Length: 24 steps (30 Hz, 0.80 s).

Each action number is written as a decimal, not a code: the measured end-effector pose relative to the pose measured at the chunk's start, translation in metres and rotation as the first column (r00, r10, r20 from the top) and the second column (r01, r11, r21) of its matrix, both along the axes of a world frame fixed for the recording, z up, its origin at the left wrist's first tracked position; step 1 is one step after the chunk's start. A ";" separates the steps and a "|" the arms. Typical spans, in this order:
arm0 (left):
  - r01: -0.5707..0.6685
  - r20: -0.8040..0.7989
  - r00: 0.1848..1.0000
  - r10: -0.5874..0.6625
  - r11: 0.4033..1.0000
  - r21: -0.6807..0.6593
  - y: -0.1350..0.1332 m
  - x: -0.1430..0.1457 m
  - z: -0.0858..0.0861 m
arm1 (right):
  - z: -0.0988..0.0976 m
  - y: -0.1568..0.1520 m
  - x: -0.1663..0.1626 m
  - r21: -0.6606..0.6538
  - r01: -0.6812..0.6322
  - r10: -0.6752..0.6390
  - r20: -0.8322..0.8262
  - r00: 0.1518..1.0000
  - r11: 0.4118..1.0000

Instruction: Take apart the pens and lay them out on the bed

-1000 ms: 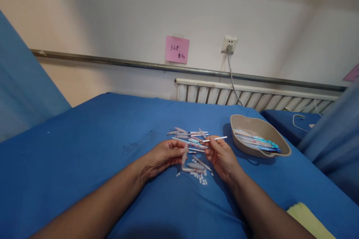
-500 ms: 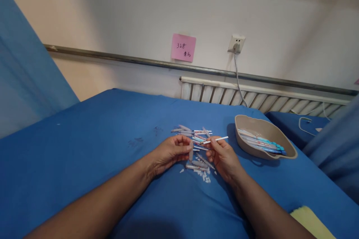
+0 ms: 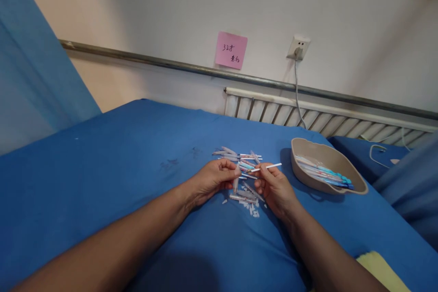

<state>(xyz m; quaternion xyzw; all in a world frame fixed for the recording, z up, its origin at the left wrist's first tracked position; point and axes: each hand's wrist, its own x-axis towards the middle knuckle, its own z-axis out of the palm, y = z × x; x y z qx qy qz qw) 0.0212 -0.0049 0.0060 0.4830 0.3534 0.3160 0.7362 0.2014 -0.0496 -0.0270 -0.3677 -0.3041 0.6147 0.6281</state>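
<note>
Closer together now, left hand (image 3: 214, 180) pinches a clear tube (image 3: 236, 183), right hand (image 3: 273, 188) grips a thin white stick (image 3: 270, 167) over smooth blue cloth (image 3: 119, 169); oval beige tray (image 3: 298, 164) right, ribbed radiator (image 3: 273, 113) far.

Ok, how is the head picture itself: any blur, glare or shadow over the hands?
Head view: soft, even light, no glare. The left hand on the clear tube and right hand on the white rod are sharp; the loose pen parts are too small to tell apart. Dark shadow on the blue cloth at the bottom edge.
</note>
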 end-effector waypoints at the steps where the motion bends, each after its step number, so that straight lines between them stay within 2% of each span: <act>1: 0.005 -0.002 1.000 -0.005 1.000 -0.004 -0.001 0.000 0.000 | 0.000 0.000 0.000 -0.001 0.000 0.000 0.004 1.000 1.000; 8: 0.035 -0.013 0.999 -0.035 0.999 -0.015 -0.003 0.000 0.001 | -0.001 0.000 0.000 0.001 -0.014 0.014 0.012 1.000 1.000; 18: 0.061 -0.041 0.997 -0.058 0.996 0.063 -0.003 0.000 0.000 | 0.001 -0.002 0.000 -0.012 -0.007 0.007 0.012 1.000 1.000; 24: 0.042 -0.106 0.994 -0.029 0.992 0.119 -0.001 0.001 -0.002 | 0.003 -0.002 0.000 -0.021 -0.016 0.017 0.012 1.000 1.000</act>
